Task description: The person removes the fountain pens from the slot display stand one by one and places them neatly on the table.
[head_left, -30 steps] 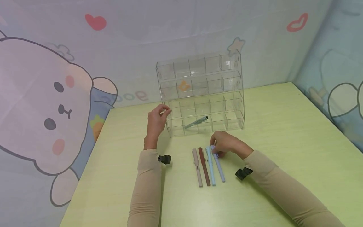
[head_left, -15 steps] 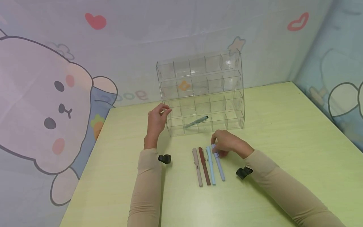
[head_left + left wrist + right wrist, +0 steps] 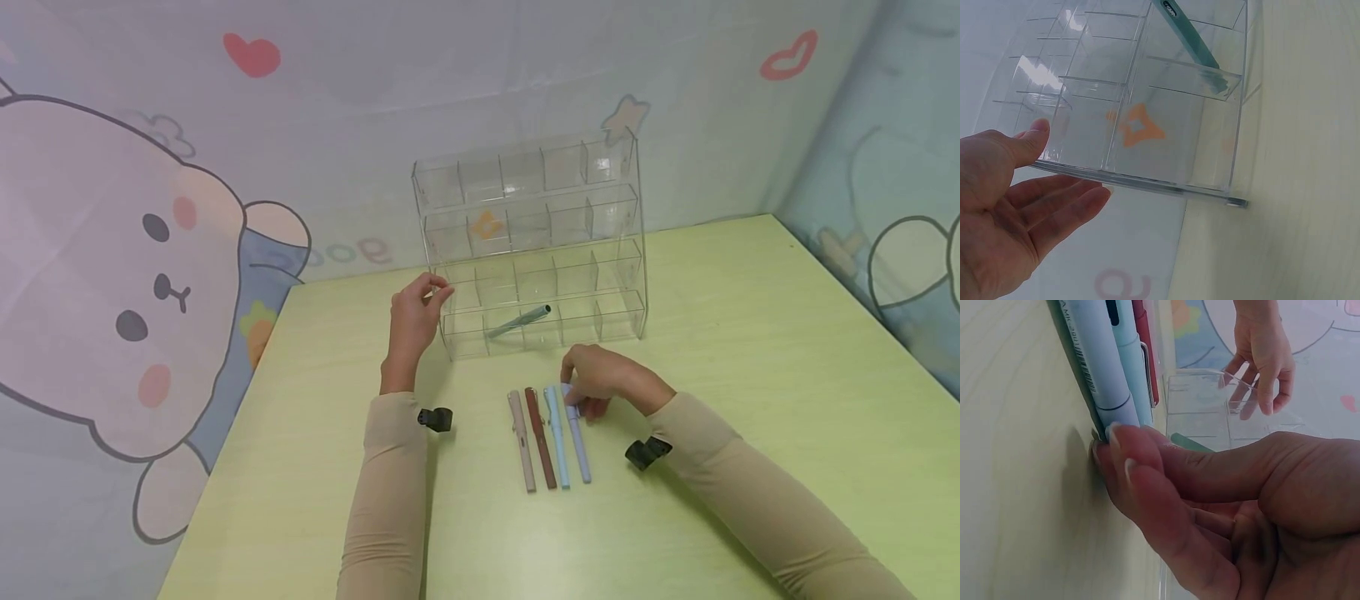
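My left hand holds the left side panel of a clear acrylic display rack, thumb on one face and fingers on the other in the left wrist view. Inside the rack's lowest tier a dark green pen leans across compartments. With my right hand I pinch the cap end of a lavender pen, which lies on the table; the right wrist view shows fingertips around that end. Left of it lie a light blue pen, a dark red pen and a greyish-pink pen, roughly parallel.
The rack stands on a pale yellow-green table, close to a printed backdrop behind it. Black wrist cameras sit on both sleeves. Another part of the backdrop borders the table's right side.
The lavender pen's lower end has swung slightly left, lining up more with the other pens. My right hand has shifted slightly right; the left hand stays at the rack.
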Available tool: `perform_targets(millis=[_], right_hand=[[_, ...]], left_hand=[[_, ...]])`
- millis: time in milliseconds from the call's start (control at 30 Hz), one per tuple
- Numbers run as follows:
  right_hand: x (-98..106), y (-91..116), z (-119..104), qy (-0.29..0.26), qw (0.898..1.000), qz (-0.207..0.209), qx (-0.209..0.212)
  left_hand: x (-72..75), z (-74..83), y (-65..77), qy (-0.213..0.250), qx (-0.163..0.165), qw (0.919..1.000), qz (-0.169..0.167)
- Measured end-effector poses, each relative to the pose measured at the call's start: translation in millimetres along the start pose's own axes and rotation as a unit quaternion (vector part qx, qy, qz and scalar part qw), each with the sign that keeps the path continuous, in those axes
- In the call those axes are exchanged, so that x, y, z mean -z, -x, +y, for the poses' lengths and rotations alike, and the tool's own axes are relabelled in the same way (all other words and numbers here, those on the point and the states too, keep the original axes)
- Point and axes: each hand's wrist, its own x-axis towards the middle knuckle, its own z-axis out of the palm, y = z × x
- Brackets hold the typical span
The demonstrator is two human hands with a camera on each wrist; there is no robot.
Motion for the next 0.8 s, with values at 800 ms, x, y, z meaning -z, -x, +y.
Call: perform_targets(millis=[800], right_hand=[[17, 14, -5, -0.006, 0.999, 0.028, 0.018]], left_hand=[[0.2, 0.2, -0.1, -0.003, 0.007, 1.0, -0.001]])
